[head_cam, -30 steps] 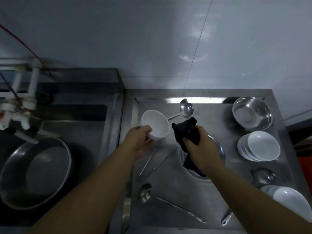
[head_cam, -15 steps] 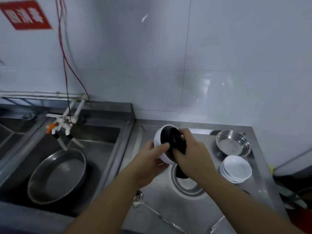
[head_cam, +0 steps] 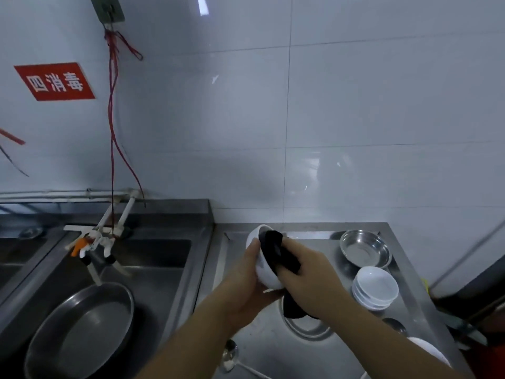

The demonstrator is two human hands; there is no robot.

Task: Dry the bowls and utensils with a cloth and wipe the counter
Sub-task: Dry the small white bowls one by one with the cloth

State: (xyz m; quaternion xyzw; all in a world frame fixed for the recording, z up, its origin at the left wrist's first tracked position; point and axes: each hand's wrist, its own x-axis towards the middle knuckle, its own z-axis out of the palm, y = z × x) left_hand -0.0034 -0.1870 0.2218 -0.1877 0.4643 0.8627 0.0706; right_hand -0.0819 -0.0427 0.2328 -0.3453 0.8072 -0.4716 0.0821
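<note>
While the left hand [head_cam: 247, 280] cups a white bowl [head_cam: 263, 266] from the outside, fingers curled round its wall, the right hand [head_cam: 306, 277] grips a black cloth [head_cam: 276, 251] and presses it into the bowl's mouth. Bowl and hands are held above a steel counter [head_cam: 262, 340], near its back edge by the tiled wall. To the right on the counter sit a steel bowl [head_cam: 364, 248] and, just in front of it, a stack of white bowls [head_cam: 375, 287] — both close to the right edge. A ladle [head_cam: 230, 355] lies near the front edge, under the left forearm. Open counter surface lies between the ladle and the stack. Left of the counter, across a raised rim, a sink [head_cam: 161, 272] holds a round steel pan [head_cam: 79, 332].
</note>
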